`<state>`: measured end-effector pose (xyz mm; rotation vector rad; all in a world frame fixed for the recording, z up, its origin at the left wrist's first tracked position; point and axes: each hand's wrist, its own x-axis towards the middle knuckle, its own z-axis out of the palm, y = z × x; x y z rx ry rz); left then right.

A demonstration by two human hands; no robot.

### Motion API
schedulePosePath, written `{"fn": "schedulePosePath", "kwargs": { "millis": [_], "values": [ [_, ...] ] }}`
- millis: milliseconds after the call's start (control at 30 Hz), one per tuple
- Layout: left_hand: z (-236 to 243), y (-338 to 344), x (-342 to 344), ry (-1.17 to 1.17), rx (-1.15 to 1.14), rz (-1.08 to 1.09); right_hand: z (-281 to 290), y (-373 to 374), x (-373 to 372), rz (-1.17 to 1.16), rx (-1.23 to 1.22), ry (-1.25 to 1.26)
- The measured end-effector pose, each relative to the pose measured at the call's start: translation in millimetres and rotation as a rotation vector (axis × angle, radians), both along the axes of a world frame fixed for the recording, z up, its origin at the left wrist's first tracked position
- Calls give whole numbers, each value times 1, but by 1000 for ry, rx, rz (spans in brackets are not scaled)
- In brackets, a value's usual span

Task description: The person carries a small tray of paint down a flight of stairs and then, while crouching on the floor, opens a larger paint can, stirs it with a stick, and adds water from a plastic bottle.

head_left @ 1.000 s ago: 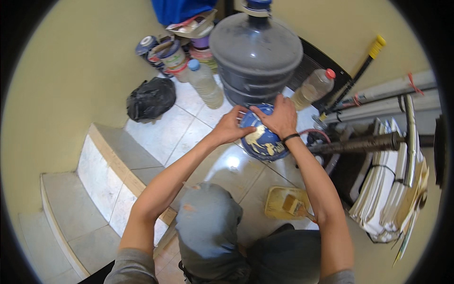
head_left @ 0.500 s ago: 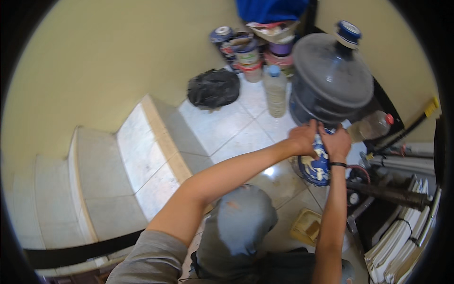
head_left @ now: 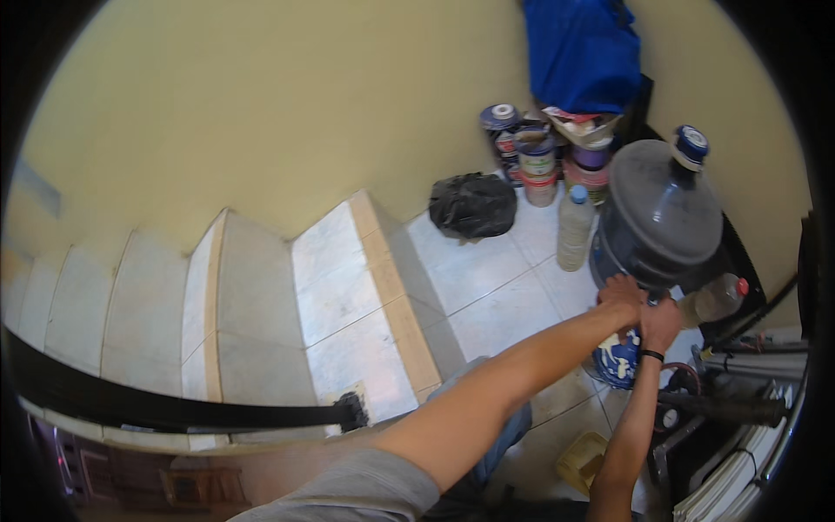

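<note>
Both hands meet on the far rim of the blue, round container (head_left: 620,352), which is smeared with cream paint and sits at the foot of the large grey water jug (head_left: 652,209). My left hand (head_left: 619,300) grips it, the fingertips partly hidden. My right hand (head_left: 658,324), with a dark wristband, holds it just beside the left. A clear bottle with a blue cap (head_left: 574,233) stands left of the jug, and a red-capped bottle (head_left: 709,303) is right of my right hand. Below lies a yellow tray (head_left: 576,457).
Tiled stairs (head_left: 330,274) with a black rail (head_left: 217,413) fill the left. A black plastic bag (head_left: 472,204), stacked tins (head_left: 537,170) and a blue bag (head_left: 578,56) are by the wall. Pipes and bundled white sheets (head_left: 731,461) lie at the right.
My view has swung left toward the stairs, so the scene sits farther right and more of the rail shows. Both hands stay on the blue container, now closer together.
</note>
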<state>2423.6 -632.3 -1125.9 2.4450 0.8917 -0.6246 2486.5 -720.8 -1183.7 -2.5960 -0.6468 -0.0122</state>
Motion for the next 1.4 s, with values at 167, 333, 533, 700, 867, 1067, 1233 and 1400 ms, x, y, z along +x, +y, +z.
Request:
{"fn": "schedulePosePath", "kwargs": {
  "millis": [167, 333, 533, 700, 867, 1067, 1233, 1400],
  "values": [
    [11, -9, 4, -43, -43, 84, 21, -14, 9, -42, 50, -113],
    [12, -12, -1, -41, -12, 60, 29, -17, 3, -33, 128, -176],
    [14, -14, -19, -181, 7, 18, 42, -20, -9, -20, 225, -286],
    [22, -16, -24, -368, 93, -53, 57, -28, -9, -46, 251, -478],
    [26, 10, -36, -500, 154, -227, 62, -34, -21, -57, 290, -548],
    [71, 41, -63, -508, -31, -390, 101, -48, -52, -33, 361, -555],
    [96, 33, -115, -572, -26, -517, 121, -68, -95, 48, 353, -554],
    [120, -13, -143, -755, 225, -776, 71, -130, -144, -570, 571, -606]
  ]
}}
